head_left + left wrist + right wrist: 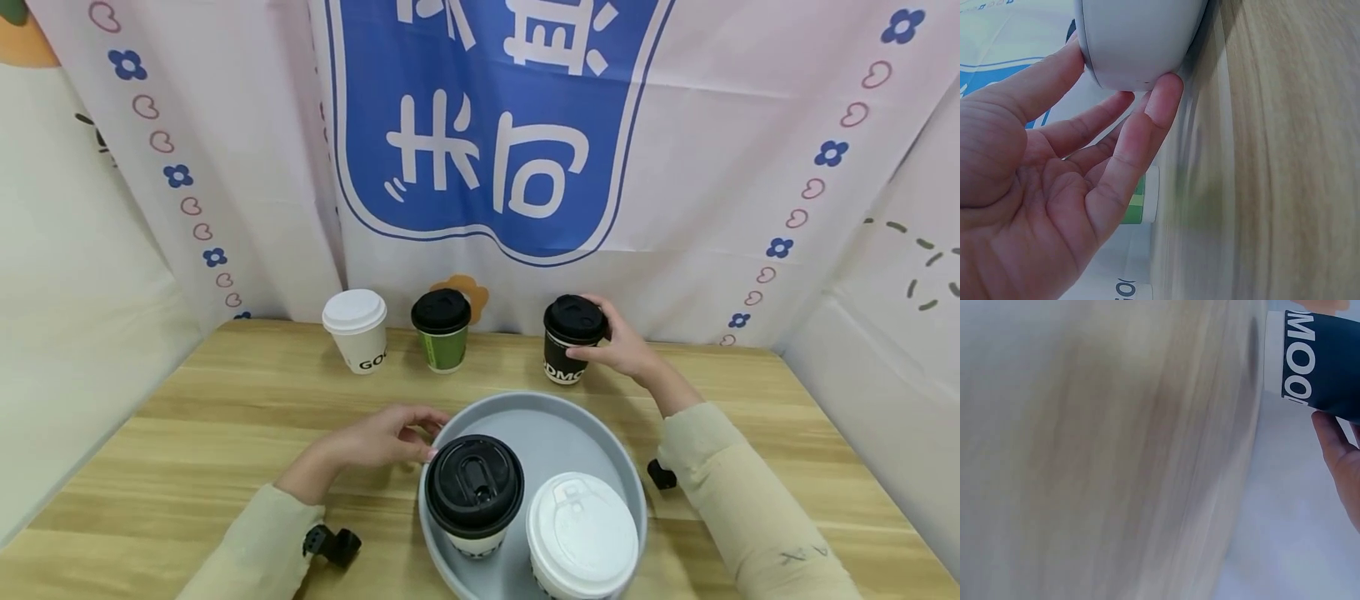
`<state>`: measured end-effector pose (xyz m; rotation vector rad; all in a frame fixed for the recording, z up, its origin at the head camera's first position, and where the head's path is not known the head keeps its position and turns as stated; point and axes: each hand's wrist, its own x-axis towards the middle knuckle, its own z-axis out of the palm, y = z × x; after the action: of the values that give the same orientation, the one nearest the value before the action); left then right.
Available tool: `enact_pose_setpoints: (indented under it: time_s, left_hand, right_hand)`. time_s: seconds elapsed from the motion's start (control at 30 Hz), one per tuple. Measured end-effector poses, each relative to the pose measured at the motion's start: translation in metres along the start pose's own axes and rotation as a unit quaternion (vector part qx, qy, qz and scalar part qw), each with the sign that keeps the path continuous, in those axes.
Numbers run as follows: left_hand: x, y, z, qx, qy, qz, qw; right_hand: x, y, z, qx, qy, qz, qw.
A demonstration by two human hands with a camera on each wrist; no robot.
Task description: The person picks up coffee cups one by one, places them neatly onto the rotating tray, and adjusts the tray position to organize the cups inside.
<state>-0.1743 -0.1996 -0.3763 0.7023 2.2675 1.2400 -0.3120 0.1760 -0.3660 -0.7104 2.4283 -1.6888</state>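
Observation:
My right hand [628,346] grips a black paper cup [562,354] with a black lid, upright at the back right of the table. White lettering and a pale base band show on this cup in the right wrist view. My left hand [378,437] holds the left rim of a round grey tray [551,421]; in the left wrist view its thumb and fingertips touch the tray wall [1141,44]. On the tray stand a cup with a black lid [476,487] and a cup with a white lid [583,533].
Toward the back edge of the wooden table [225,433] stand a white cup with a white lid [356,329] and a green cup with a black lid [444,342]. A printed cloth [270,167] hangs behind them, and pale cloth walls flank both sides.

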Motion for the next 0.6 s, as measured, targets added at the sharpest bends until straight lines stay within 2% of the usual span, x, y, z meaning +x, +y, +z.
enact_pose_setpoints:
  time_s: [0.3, 0.6]
  left_hand:
    - [-0.001, -0.005, 0.000, 0.002, -0.001, 0.013, 0.9999]
    - [0.000, -0.001, 0.001, -0.003, -0.002, 0.013, 0.9999]
  right_hand:
    - [-0.022, -0.006, -0.010, 0.003, 0.018, -0.016, 0.9997]
    - [-0.047, -0.010, -0.021, 0.008, 0.023, -0.031, 0.9992]
